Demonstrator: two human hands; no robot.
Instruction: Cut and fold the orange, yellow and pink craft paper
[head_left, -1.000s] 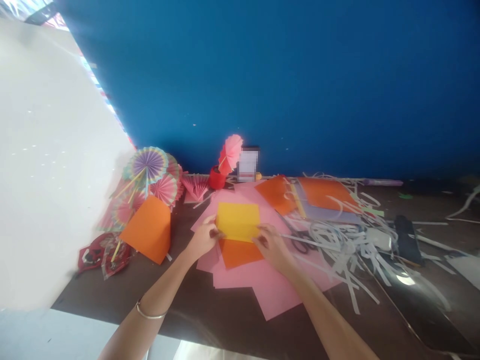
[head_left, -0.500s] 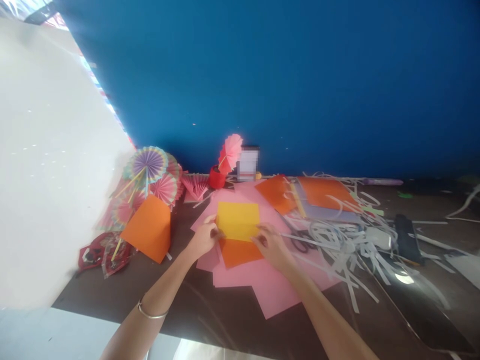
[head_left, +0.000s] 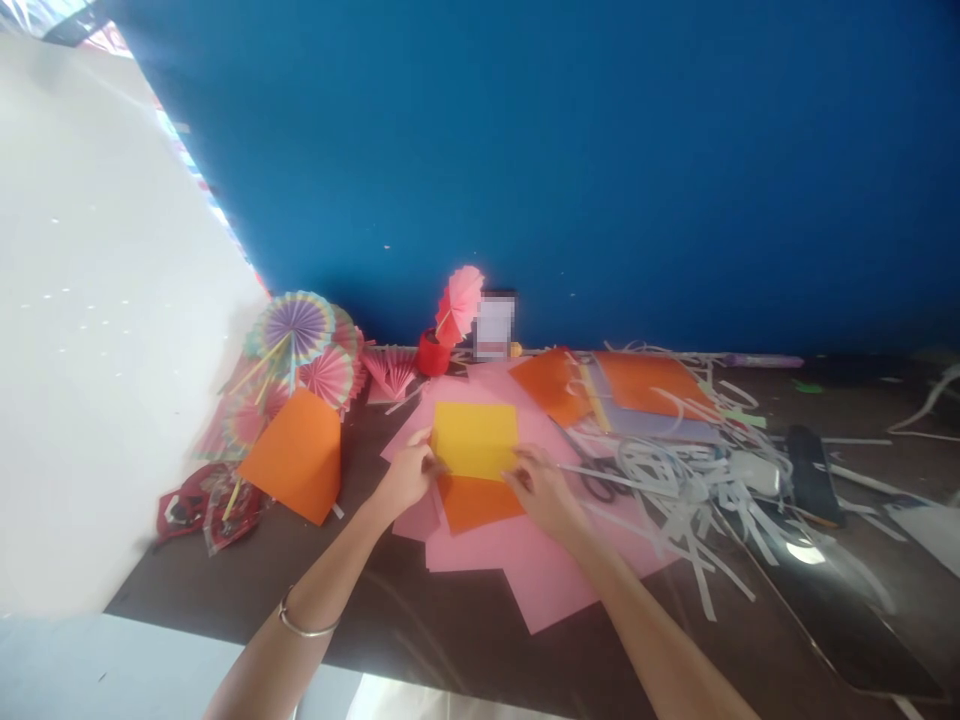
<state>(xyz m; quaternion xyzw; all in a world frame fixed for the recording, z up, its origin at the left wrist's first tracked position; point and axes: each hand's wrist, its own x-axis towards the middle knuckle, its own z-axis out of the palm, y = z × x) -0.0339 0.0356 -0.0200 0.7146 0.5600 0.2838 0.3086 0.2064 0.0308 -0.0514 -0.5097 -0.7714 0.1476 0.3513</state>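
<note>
Yellow paper (head_left: 474, 438): flat rectangle, orange underside showing below fold, lying on pink sheets (head_left: 525, 560). Left hand (head_left: 405, 478), right hand (head_left: 541, 490) fingers pinching its near corners.

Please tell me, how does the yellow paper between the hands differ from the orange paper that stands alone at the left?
The yellow paper is held at its near corners by the left hand and the right hand; nobody touches the orange paper. The yellow paper rests on pink sheets and another orange sheet; the orange paper lies on the dark table beside the paper fans. The yellow paper sits square to the view; the orange paper is turned cornerwise. Both are plain, one-colour sheets.
</note>
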